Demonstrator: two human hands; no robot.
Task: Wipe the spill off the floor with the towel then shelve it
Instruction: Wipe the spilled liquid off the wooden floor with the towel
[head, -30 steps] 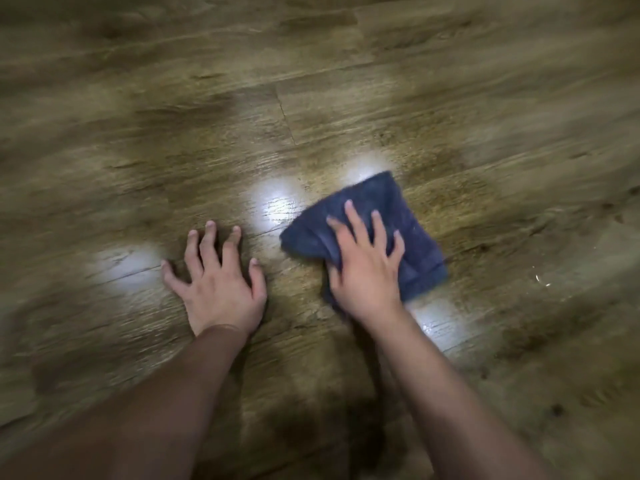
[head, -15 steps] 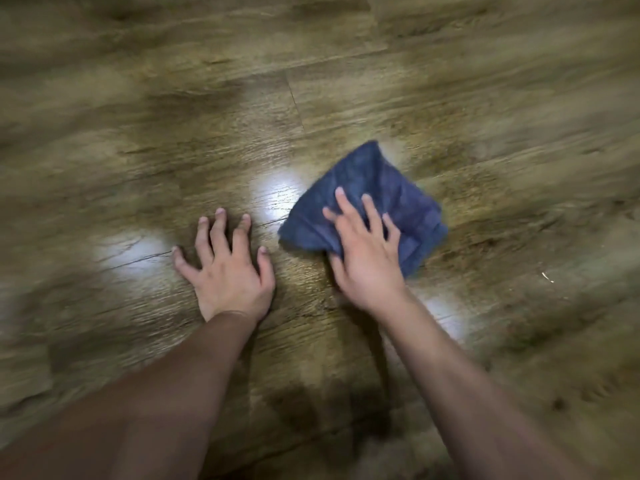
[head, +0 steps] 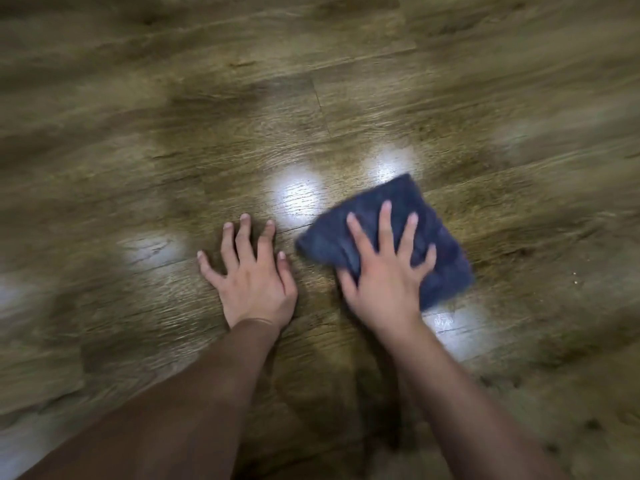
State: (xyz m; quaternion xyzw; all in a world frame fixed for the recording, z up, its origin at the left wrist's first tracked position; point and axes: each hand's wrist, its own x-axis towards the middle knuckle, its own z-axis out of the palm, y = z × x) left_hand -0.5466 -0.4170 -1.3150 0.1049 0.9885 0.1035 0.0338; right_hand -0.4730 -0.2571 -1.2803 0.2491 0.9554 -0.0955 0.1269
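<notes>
On the wood floor [head: 450, 98], both hands lie flat, fingers spread (blurred, seemingly): left hand [head: 251, 282] bare, right hand [head: 384, 271] pressing the towel [head: 440, 244].

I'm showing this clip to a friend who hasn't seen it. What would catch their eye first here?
The dark blue towel, right of centre on the wooden floor, with the right hand pressing flat on it, fingers spread. Just to its left, the left hand rests flat on the bare boards. Bright glare patches shine on the floor around both hands.
</notes>
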